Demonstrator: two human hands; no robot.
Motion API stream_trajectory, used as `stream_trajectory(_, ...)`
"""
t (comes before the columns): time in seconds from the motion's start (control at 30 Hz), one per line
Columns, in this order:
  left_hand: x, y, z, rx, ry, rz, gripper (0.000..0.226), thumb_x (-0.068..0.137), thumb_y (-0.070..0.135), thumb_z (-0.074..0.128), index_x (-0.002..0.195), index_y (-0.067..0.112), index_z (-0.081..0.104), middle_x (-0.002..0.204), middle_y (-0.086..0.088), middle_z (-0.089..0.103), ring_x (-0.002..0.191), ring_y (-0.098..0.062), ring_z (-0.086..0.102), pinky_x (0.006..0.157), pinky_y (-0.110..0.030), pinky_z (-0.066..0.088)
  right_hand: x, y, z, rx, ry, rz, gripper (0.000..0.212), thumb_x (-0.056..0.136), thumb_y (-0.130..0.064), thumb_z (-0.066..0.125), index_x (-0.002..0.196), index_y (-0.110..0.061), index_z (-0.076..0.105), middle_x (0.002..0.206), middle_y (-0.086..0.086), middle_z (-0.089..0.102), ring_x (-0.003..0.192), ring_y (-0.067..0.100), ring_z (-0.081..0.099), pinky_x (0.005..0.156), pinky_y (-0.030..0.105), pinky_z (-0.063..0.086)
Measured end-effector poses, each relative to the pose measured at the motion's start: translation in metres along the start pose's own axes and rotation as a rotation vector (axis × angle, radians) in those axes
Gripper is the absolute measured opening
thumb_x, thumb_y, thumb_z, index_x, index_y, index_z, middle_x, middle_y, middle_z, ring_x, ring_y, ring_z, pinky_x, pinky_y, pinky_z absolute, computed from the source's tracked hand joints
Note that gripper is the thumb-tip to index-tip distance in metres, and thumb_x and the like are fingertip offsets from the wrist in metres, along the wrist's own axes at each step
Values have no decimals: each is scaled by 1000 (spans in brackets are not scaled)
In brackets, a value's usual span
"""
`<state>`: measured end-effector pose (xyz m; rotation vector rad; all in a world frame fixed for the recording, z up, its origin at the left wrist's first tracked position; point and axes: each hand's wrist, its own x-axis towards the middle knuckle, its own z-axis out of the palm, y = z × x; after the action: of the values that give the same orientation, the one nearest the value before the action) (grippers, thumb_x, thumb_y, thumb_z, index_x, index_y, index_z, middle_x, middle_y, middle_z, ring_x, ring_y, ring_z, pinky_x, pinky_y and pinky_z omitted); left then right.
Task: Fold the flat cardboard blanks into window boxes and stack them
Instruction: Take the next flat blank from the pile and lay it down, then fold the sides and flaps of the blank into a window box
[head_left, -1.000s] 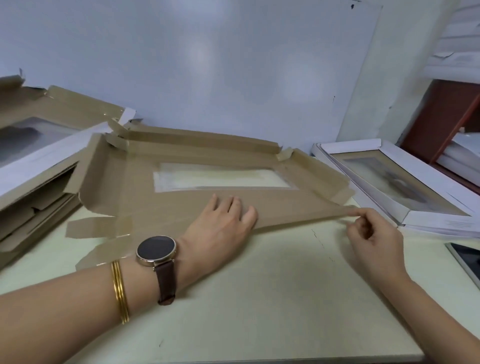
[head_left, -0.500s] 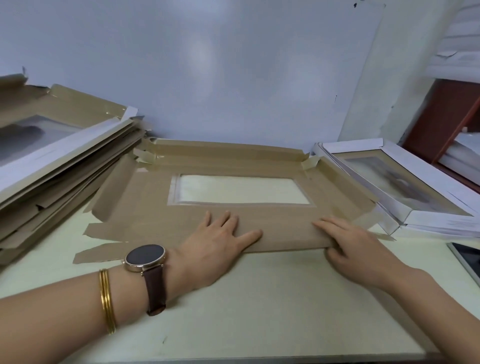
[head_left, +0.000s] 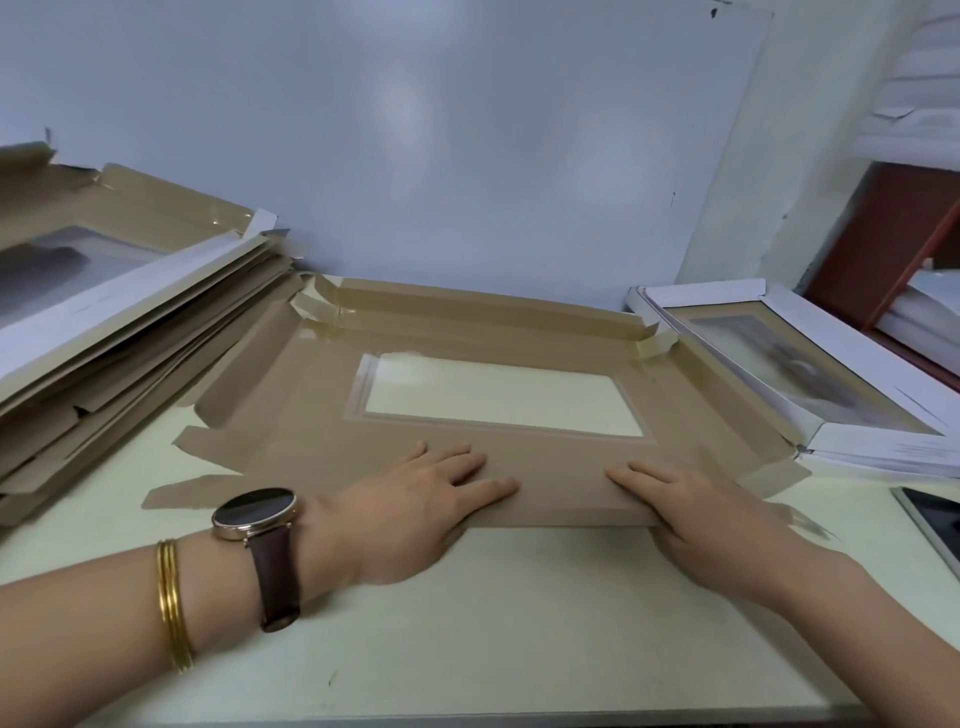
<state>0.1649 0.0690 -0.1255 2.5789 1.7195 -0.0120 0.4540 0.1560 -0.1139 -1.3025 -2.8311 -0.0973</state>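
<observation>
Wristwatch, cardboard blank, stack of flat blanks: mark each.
wristwatch (head_left: 254, 512): head view, on its dark dial.
cardboard blank (head_left: 311, 413): head view, brown panel left of its window.
stack of flat blanks (head_left: 145, 358): head view, on layered side edges.

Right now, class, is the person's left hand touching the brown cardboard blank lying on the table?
Touching. The head view shows the left hand lying flat, fingers straight, pressed on the near strip of the cardboard blank, with no gap under the fingers.
</observation>
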Motion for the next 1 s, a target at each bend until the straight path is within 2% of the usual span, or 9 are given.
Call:
stream_trajectory(0.1,-2,0,-7,-24,9,-42,56,99,29,34,152,32,16,153,-5,26,143,-19,23,118,-36,20,-3,-2,-1,-35,-3,25,62,89,-12,40,145,-38,31,144,-12,41,121,21,51,90,37,46)
stream_trajectory(0.23,-11,-9,-23,-48,-18,-54,57,88,18,45,144,25,35,142,0,42,129,-19,43,105,-32,37,-6,-3,-6,-44,-18,2,60,88,-12,40,142,-38,36,139,-17,46,119,14,51,89,32,45)
stream_trajectory(0.43,-17,-31,-46,-60,-124,-130,40,78,10,46,112,23,62,110,1,57,106,-19,56,92,-32,45,-2,-6,-25,58,-78,8,48,84,-9,47,123,-35,57,113,-12,65,105,12,57,85,30,45)
stream_trajectory(0.53,-15,-37,-51,-61,-144,-180,28,81,7,43,97,19,63,98,1,56,95,-22,58,86,-36,49,3,-4,-35,114,-149,11,41,79,-2,47,108,-25,63,94,-5,65,87,13,55,70,19,41)
stream_trajectory(0.67,-10,-40,-59,2,-188,-211,25,85,5,40,69,24,43,86,0,54,88,-24,57,80,-35,49,16,4,-42,49,-197,21,14,92,-9,45,88,-11,58,71,-3,53,66,13,44,64,29,36)
stream_trajectory(0.73,-8,-44,-63,-11,-190,-216,22,90,10,42,74,23,51,84,1,59,85,-23,58,76,-32,48,20,9,-46,41,-187,36,23,97,-17,48,74,-13,48,65,-5,47,61,8,40,60,26,34)
stream_trajectory(0.8,-5,-51,-66,-40,-168,-229,12,92,13,46,87,17,57,84,2,61,84,-21,57,69,-29,42,24,14,-52,83,-161,56,28,96,-23,54,69,-17,47,63,-6,47,59,5,42,57,20,33)
stream_trajectory(0.9,1,-60,-67,-85,-115,-246,9,91,17,54,84,19,49,76,8,50,80,-19,49,63,-28,33,31,19,-56,145,-106,78,21,90,-31,63,72,-27,53,66,-8,54,64,-1,49,56,18,35)
stream_trajectory(1.0,9,-67,-65,-107,-65,-275,8,88,20,60,92,17,54,79,8,49,80,-18,48,62,-27,34,40,23,-53,186,-63,96,13,87,-36,67,87,-26,59,79,-12,59,76,1,51,59,21,34)
